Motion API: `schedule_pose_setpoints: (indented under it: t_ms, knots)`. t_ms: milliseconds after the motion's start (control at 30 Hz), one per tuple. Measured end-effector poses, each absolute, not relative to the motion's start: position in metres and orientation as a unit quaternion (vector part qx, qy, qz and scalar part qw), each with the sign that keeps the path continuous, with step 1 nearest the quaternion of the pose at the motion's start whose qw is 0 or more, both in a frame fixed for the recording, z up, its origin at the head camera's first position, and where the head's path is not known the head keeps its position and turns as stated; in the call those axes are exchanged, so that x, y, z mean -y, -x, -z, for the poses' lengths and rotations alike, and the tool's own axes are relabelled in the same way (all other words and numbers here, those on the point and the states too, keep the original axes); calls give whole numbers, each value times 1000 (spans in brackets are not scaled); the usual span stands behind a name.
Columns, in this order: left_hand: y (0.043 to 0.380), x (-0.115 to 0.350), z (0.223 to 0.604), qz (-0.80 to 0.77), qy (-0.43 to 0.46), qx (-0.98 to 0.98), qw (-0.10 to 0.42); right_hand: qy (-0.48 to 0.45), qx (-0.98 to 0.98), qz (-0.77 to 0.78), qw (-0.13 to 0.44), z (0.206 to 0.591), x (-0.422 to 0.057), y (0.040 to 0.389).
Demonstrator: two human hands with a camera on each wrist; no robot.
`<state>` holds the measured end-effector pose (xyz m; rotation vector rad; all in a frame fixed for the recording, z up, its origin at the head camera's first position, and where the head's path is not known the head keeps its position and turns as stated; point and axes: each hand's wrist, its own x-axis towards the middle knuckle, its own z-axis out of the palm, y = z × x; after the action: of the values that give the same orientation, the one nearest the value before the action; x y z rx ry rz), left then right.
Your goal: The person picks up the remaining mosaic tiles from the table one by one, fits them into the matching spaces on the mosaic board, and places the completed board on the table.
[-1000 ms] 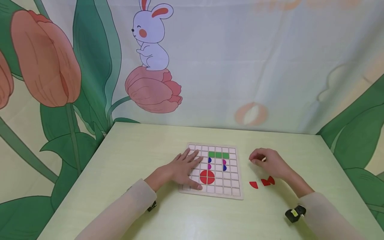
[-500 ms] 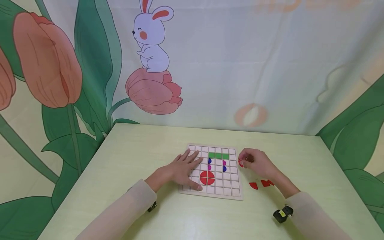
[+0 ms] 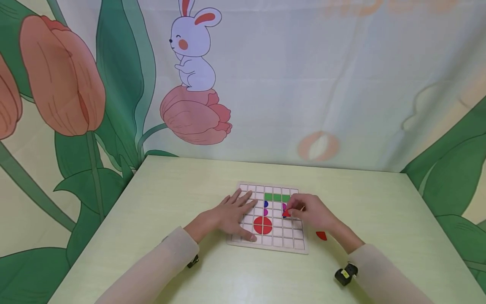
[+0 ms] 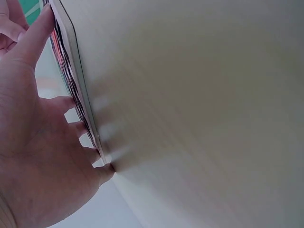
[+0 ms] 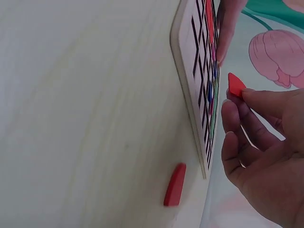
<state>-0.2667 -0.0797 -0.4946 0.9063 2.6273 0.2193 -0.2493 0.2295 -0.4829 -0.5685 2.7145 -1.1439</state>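
A square board (image 3: 267, 248) with a grid of cells lies on the table. My left hand (image 3: 232, 213) rests on its left part with fingers spread and straight. Between thumb and fingers, my right hand (image 3: 312, 211) pinches a red quarter-circle piece (image 5: 235, 85) over the board's right side. On the grid are a red circle (image 3: 258, 225) made of quarter pieces, a row of green squares (image 3: 277, 197), and blue (image 3: 266, 204) and magenta half-circles (image 3: 265, 212). The right hand partly covers the half-circles on the right.
A loose red quarter-circle (image 3: 321, 235) lies on the table right of the board; in the head view the right forearm covers the spot where other red pieces lay. A printed curtain (image 3: 258, 84) hangs behind the table's back edge.
My right hand has moved left from beside the board to over its right side, carrying the red quarter-circle. The left hand has stayed in place on the board.
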Motion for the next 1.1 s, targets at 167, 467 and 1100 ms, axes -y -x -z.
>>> schedule_pose_setpoints:
  t_ms: [167, 467, 1100]
  knots:
    - [267, 80, 494, -75, -320, -928, 177, 215, -895, 382, 80, 483, -216, 245]
    - [266, 80, 492, -77, -320, -927, 179, 214, -904, 358, 93, 486, -201, 240]
    - [265, 80, 492, -81, -318, -928, 177, 204, -915, 334, 98, 492, -199, 244]
